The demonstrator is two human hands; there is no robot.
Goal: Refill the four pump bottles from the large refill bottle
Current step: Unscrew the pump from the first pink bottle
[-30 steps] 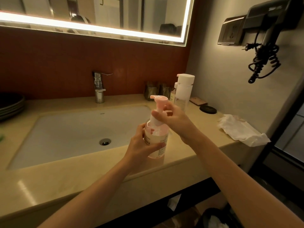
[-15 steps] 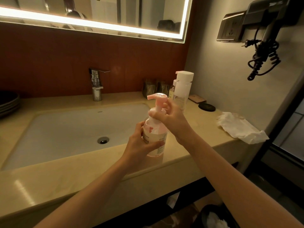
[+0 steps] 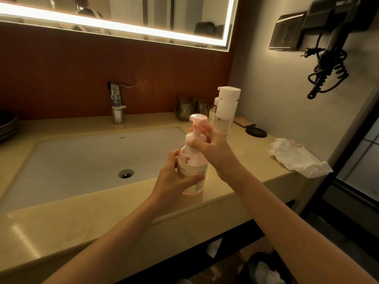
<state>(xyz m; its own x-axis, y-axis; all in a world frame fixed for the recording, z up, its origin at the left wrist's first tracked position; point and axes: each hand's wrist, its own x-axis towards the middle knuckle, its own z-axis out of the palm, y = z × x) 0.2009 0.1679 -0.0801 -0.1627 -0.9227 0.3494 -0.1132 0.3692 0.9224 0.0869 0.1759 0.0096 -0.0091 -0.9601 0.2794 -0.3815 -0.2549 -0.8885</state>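
We are looking at a glossy, polished counter (image 3: 61, 228), a smooth glazed basin (image 3: 71, 160), a shiny chrome tap (image 3: 117, 103) at the far side, a clear glossy plastic pump bottle (image 3: 192, 167), and crumpled matt tissue paper (image 3: 295, 156) on the right.

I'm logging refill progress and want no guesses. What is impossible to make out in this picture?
Head view only:
Pink pump bottle: its collar is covered by the right hand, its lower side by the left hand; label print too small to read.
Small bottle: mostly behind the tall white-capped bottle.
Plates: cut off by the left edge.
Bin: cut off by the bottom edge.
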